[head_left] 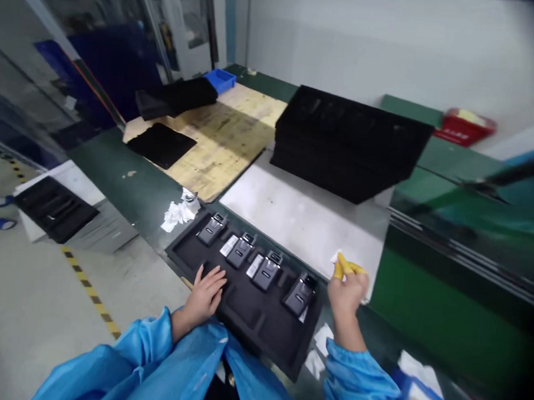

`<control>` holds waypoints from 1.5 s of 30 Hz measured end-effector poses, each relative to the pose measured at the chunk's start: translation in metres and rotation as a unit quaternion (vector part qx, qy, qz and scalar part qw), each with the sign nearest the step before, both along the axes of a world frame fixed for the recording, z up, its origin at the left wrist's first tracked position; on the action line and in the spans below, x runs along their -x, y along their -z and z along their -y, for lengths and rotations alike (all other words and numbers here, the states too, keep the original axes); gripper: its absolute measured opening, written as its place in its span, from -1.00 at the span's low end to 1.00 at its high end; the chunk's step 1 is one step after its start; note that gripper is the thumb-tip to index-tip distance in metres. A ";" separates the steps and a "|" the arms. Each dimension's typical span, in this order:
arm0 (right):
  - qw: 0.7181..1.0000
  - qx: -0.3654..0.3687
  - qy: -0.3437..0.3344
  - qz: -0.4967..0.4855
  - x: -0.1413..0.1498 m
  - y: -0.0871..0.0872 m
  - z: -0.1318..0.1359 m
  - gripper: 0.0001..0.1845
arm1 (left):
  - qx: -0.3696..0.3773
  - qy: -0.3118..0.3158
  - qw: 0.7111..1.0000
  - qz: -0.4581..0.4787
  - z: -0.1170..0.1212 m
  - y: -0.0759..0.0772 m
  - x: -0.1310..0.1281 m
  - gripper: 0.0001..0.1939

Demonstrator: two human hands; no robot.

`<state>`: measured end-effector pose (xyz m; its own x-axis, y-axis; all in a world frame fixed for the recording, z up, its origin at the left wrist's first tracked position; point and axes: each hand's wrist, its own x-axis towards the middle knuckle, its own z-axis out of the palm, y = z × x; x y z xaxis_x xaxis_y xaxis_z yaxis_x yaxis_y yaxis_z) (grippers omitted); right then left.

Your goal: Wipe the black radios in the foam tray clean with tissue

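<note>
The two hands were well apart. The left hand (206,296), its fingers stretched out and holding nothing, lay over the near left edge of a black tray (283,337); whether it pressed on the tray could not be told. Four dark devices (268,272) sat in a row along the tray's far side. The right hand (350,289), with yellow covers on its fingers, pinched a small white scrap (334,258) just beyond the tray's right end, above the near right part of a white board (285,192). Crumpled tissues (178,212) lay on the green surface (133,179) by the tray's far left corner. A black stack (346,153) stood on the board's far side.
</note>
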<state>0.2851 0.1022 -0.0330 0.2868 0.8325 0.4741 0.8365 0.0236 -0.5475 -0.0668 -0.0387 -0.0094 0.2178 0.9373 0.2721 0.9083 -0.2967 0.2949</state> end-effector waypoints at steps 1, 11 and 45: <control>0.999 -0.006 -0.041 0.003 0.028 -0.007 -0.014 -0.59 | -0.003 -0.013 1.000 0.005 0.003 0.001 0.009 -0.69; 0.883 0.165 -0.372 0.234 0.354 -0.045 -0.082 -0.73 | -0.023 -0.095 0.993 0.072 0.026 0.012 0.120 -0.70; 0.984 0.130 -0.020 0.118 0.173 -0.065 -0.027 -0.74 | -0.055 0.205 0.970 0.117 -0.063 -0.002 0.091 -0.65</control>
